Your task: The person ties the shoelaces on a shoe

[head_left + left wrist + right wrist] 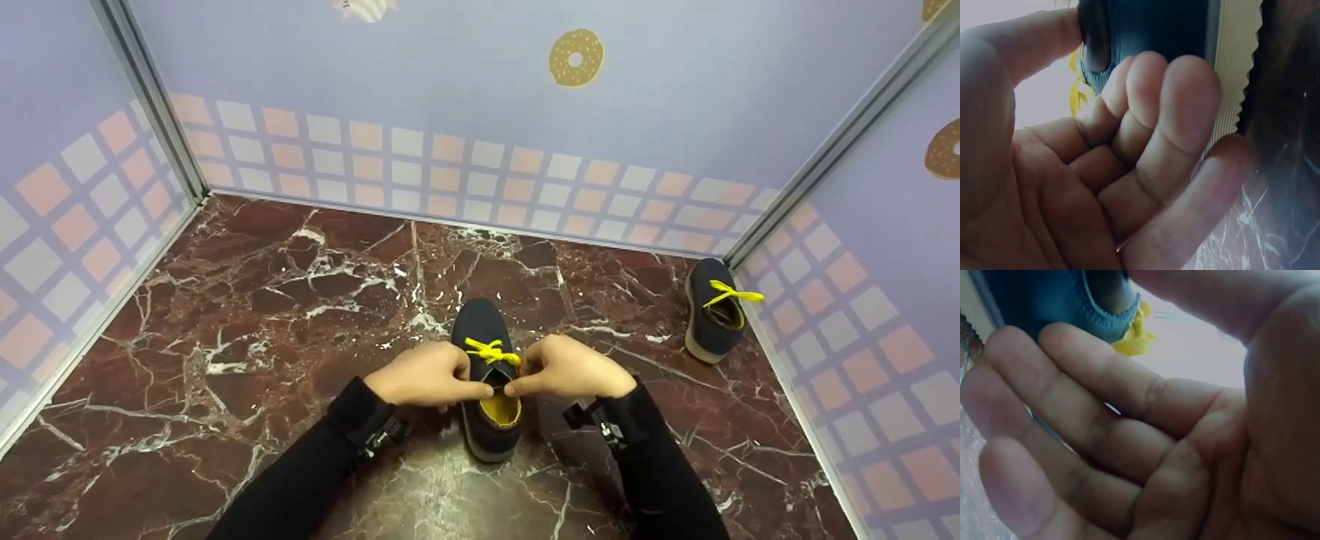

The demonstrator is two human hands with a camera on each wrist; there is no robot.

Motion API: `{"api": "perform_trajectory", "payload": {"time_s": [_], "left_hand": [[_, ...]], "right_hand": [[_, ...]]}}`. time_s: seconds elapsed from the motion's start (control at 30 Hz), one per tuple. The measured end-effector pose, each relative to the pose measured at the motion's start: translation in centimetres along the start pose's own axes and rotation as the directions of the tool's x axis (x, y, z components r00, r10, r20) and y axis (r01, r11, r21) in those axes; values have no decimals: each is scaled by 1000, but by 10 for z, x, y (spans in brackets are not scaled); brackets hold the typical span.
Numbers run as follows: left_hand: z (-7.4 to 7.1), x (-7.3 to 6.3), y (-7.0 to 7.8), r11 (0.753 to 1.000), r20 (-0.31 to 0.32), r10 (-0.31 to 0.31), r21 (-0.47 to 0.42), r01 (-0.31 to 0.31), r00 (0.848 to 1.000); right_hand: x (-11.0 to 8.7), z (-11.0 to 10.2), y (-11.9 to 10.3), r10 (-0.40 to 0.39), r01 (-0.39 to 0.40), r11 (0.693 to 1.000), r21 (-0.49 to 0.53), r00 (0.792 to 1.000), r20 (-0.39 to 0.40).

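Observation:
A dark navy shoe [478, 319] with a yellow lining and yellow laces [491, 351] tied in a bow stands on the floor, toe pointing away from me. My left hand [431, 373] grips the left side of its opening, the thumb over the collar edge and the fingers curled along the outer side. On the opposite side my right hand [574, 367] pinches the collar likewise, and the two thumb tips nearly meet by the tongue. Close up, the left wrist view shows the shoe's dark upper [1157, 28] and ribbed pale sole [1235, 62]. The right wrist view shows stitching along the collar [1098, 312].
A matching shoe [706, 279] with yellow laces stands by the right wall panel, near the corner. Pale purple panels [450, 75] with checks and doughnut prints enclose the reddish-brown marbled floor [315, 300] on the left, back and right.

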State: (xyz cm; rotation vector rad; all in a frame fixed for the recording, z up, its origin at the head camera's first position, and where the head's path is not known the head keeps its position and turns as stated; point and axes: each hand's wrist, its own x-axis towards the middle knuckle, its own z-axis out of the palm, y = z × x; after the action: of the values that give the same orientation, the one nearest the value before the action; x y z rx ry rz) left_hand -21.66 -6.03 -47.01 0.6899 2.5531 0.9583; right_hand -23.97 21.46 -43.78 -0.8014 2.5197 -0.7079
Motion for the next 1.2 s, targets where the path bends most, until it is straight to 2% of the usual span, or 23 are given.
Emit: {"api": "perform_trajectory", "payload": {"time_s": [0.13,0.27,0.47,0.6,0.73,0.87,1.03,1.2], "left_hand": [[7,2,6,999,-23,-29,-29,29,999],[12,3,12,999,-76,-35,37,37,997],[15,6,21,987,-142,-10,155,32,990],[14,10,24,986,-179,-14,163,44,984],[13,20,27,990,-198,-21,133,48,980],[13,37,30,994,-218,-28,99,51,976],[17,57,36,999,-298,-21,37,33,954],[23,68,44,998,-349,-12,-58,-9,937]], "right_hand": [[1,4,-6,17,-17,1000,-1,1000,8],[3,6,-9,7,-7,1000,-22,1000,-8],[2,8,-10,2,-6,999,-46,996,-86],[2,8,-8,6,-8,1000,-11,986,-169],[2,4,-3,29,-26,1000,15,963,-269],[1,1,7,58,-46,998,42,931,-359],[-2,-4,21,122,-78,991,113,881,-458],[-6,-11,38,194,-106,975,193,830,-523]]}}
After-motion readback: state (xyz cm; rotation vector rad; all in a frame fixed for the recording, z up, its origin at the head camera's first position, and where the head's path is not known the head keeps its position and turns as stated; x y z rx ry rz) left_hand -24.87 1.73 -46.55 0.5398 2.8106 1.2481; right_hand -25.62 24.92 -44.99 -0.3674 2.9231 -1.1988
